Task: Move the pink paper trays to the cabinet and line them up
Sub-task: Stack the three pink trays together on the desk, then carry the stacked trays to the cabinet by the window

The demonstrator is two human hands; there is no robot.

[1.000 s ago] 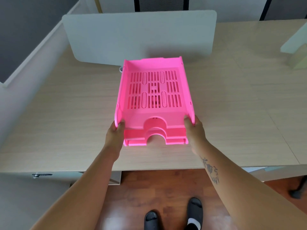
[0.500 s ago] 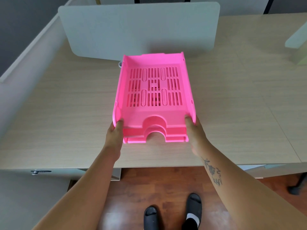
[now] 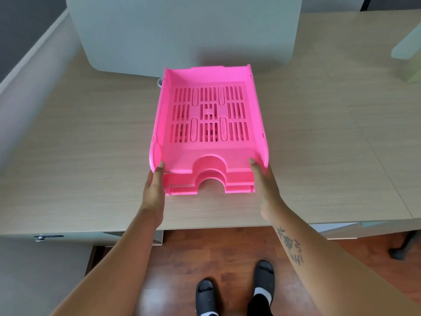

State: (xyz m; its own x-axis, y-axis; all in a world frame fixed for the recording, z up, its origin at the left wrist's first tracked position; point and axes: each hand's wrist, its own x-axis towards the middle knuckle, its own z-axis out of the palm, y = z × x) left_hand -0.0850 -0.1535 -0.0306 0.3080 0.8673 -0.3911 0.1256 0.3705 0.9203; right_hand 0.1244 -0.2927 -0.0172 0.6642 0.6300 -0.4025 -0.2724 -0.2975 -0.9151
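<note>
A stack of pink paper trays (image 3: pixel 208 115) rests on the wooden desk (image 3: pixel 91 156) in front of me, its slotted floor facing up and its arched cut-out towards me. The top tray sits nested over at least two lower ones, whose front edges show beneath it. My left hand (image 3: pixel 155 190) grips the stack's front left corner, thumb on the top tray's rim. At the front right corner my right hand (image 3: pixel 265 185) holds the stack the same way.
A pale grey divider panel (image 3: pixel 182 30) stands along the desk's far side, just behind the trays. A small white object (image 3: pixel 160 82) peeks out at the trays' back left corner. A grey unit with a lock (image 3: pixel 45 237) sits under the desk at left. My feet (image 3: pixel 234 290) stand on wooden floor.
Both hands keep the same grip on the front corners. The stack and hands sit slightly higher in view, and the top tray's front edge looks a little raised.
</note>
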